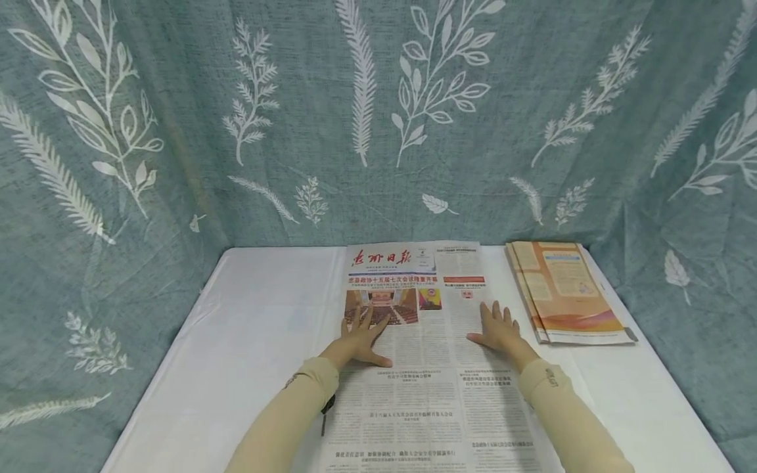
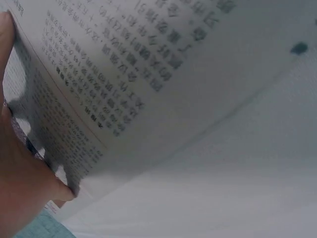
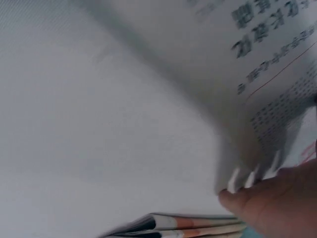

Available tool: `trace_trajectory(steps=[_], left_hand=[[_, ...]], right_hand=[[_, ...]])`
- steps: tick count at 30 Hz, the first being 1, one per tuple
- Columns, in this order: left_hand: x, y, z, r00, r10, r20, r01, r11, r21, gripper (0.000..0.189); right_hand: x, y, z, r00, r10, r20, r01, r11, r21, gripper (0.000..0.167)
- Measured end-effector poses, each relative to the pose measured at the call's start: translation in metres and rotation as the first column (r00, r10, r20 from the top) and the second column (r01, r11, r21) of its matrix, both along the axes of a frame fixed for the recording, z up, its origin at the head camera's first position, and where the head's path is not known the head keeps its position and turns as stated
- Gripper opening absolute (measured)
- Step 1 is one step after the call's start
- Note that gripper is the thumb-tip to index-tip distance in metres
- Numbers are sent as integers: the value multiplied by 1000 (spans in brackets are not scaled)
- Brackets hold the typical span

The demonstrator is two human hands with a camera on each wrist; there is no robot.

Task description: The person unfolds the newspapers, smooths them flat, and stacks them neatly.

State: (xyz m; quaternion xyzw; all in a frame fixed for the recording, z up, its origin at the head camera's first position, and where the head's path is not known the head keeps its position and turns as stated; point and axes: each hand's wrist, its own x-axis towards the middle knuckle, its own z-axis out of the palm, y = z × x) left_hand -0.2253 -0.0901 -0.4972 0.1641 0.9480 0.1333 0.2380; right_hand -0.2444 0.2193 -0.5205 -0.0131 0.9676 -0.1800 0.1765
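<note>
An unfolded newspaper [image 1: 414, 394] lies flat down the middle of the white table, its red-lettered masthead at the far edge. My left hand [image 1: 361, 338] rests on its left part with fingers spread, just below the printed photo of a hall. On the right part of the sheet rests my right hand [image 1: 499, 330], fingers spread too. Both wrist views show fingers against the paper: the left hand [image 2: 25, 173] near the sheet's edge, the right hand [image 3: 277, 198] likewise. Neither hand grips anything.
A stack of folded newspapers [image 1: 568, 295], orange on top, lies at the right of the table. White tabletop [image 1: 248, 315] shows left of the sheet. A green curtain [image 1: 378, 131] with white leaf patterns hangs behind and along both sides.
</note>
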Motion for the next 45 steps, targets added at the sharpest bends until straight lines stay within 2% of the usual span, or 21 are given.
trace_trajectory(steps=[5,11,14,19,22,24,25,27,31,33,35,38,40,43,45], left_hand=[[-1,1,2,1000,22,-16,-23,999,-22,105],[-5,7,2,998,30,-62,-34,997,-62,107],[-5,9,2,997,36,-67,-41,997,-72,107],[-4,11,0,996,35,-77,-42,995,-90,108],[-4,12,1,997,40,-63,-46,995,-93,108],[-5,12,2,998,40,-50,-45,994,-102,109],[-5,12,2,998,41,-46,-46,993,-105,109],[-5,12,2,998,41,-37,-44,993,-112,109],[-4,12,2,998,50,-30,-53,993,-104,111],[-3,13,2,998,61,-28,-63,993,-102,111],[-3,14,2,996,83,-27,-85,991,-100,111],[-2,19,2,993,116,-4,-116,988,-106,113],[-1,24,3,990,143,14,-141,985,-101,113],[-3,34,5,987,158,13,-155,979,-131,117],[-5,40,7,988,153,-12,-153,973,-173,118]], right_hand=[[3,-8,1,993,-112,-44,114,992,48,103],[9,-9,7,967,-238,-94,248,961,122,101],[12,-8,9,957,-273,-95,285,948,145,102],[14,-2,16,946,-320,-54,324,942,86,100],[10,6,14,934,-357,20,356,933,41,111],[2,15,1,928,-367,65,366,930,23,123],[-6,25,-17,931,-361,53,361,932,20,132],[-21,44,-50,939,-335,77,335,942,8,136],[-59,90,-129,971,-216,102,227,968,-109,118],[-71,105,-151,969,-184,168,215,958,-192,96],[-81,116,-172,970,-176,170,216,942,-256,93],[-88,123,-184,951,-225,213,279,920,-277,97],[-91,126,-188,945,-258,200,306,913,-270,101],[-88,130,-185,947,-252,198,300,917,-264,85],[-86,131,-179,949,-249,196,299,907,-296,67]])
